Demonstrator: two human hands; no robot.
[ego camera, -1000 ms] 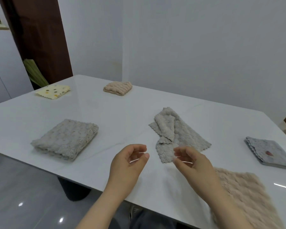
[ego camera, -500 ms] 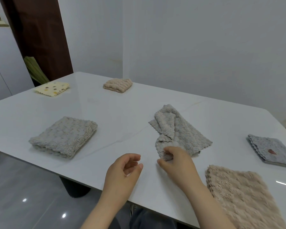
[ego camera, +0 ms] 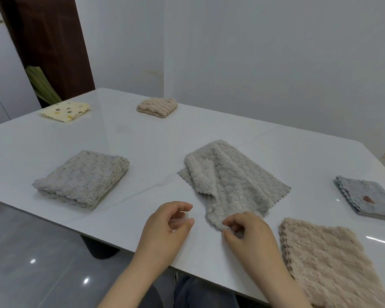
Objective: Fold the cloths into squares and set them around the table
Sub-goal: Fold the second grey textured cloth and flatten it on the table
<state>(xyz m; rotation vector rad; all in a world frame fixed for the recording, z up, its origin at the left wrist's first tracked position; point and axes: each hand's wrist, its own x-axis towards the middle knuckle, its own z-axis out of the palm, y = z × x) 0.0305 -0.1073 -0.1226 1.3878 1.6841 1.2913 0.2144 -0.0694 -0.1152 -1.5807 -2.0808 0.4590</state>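
We see a glossy white table [ego camera: 142, 141] with faint grey veining, set against plain pale walls [ego camera: 276, 63]; dark brown door panel [ego camera: 49, 41] far left; grey tiled floor [ego camera: 31, 252] below. Rumpled grey cloth [ego camera: 236, 181] lies mid-table, partly folded over itself; right hand [ego camera: 251, 236] pinches its near corner; left hand [ego camera: 167, 227] just beside it, fingers loosely curled, holding nothing. Folded squares around the edges: grey cloth [ego camera: 82, 178] left, yellow dotted cloth [ego camera: 65, 111] and beige cloth [ego camera: 157, 107] far side, blue-grey cloth [ego camera: 367, 198] right; tan cloth [ego camera: 327, 263] near right.
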